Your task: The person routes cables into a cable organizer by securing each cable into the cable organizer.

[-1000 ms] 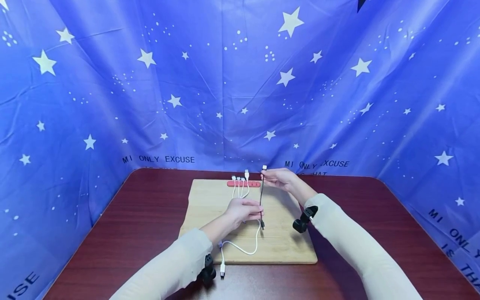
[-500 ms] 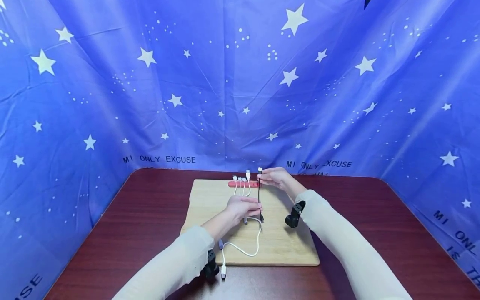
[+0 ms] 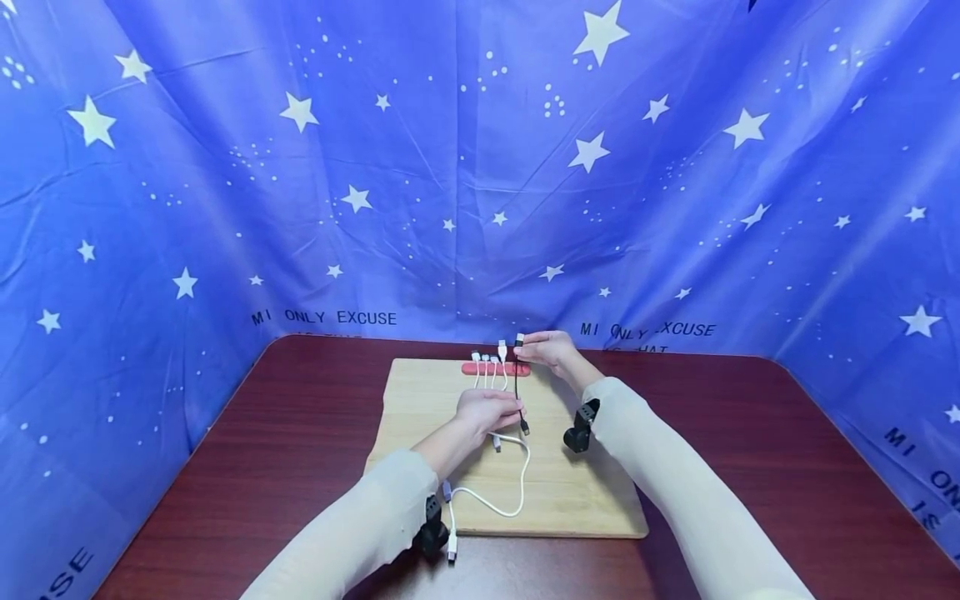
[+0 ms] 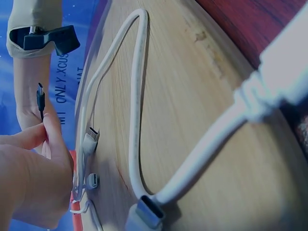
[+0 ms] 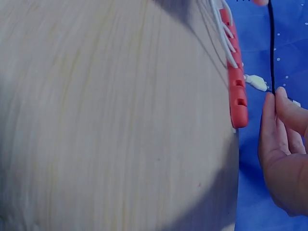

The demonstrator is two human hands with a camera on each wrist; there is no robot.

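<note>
A black USB cable [image 3: 517, 379] is stretched upright between my two hands. My right hand [image 3: 551, 348] pinches it just below the white-tipped USB plug at its top. Lower down, my left hand [image 3: 483, 410] pinches the cable near its small black plug [image 4: 41, 98], which sticks out past the fingertips. Close behind the cable, a red cable holder [image 5: 238, 111] lies along the far edge of the wooden board [image 3: 585, 500]. Several white cables sit in its slots, and two slots near its right end show no cable in the right wrist view.
A white cable [image 3: 522, 492] loops over the board's front part, its USB plug [image 3: 452, 546] hanging past the front edge. Small plug ends [image 4: 91, 139] lie on the board beneath my left hand. A dark red table [image 3: 720, 467] surrounds the board, with a blue starry curtain [image 3: 420, 167] behind.
Both hands have carried the black cable slightly left, from beside the red holder's right end to in front of its right part. The lower plug has risen a little. Both grips stay.
</note>
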